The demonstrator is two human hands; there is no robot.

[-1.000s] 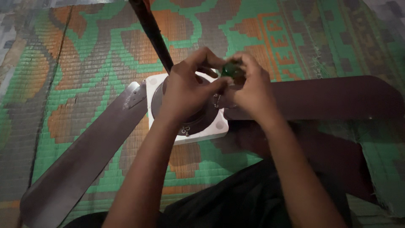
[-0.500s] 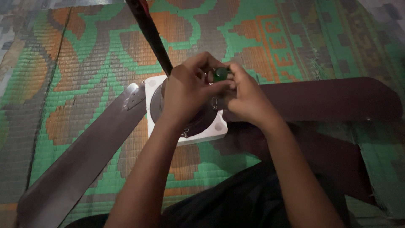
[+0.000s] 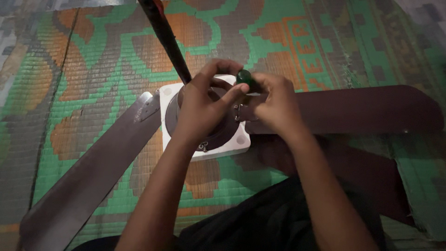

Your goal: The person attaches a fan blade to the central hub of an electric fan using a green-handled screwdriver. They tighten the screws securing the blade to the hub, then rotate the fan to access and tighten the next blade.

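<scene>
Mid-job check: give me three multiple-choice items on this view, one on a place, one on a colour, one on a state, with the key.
1. Where does the fan motor sit?
A. on a white block on the mat
B. on a chair
C. in a box

2. What colour is the small knob at the fingertips?
A. red
B. green
C. white

3. How is the knob held?
A. lying loose on the mat
B. by the left hand alone
C. between both hands

Key: 1 A, the white block under the motor rests on the woven mat. 2 B, it shows dark green. 3 C, left hand and right hand both pinch it.
</scene>
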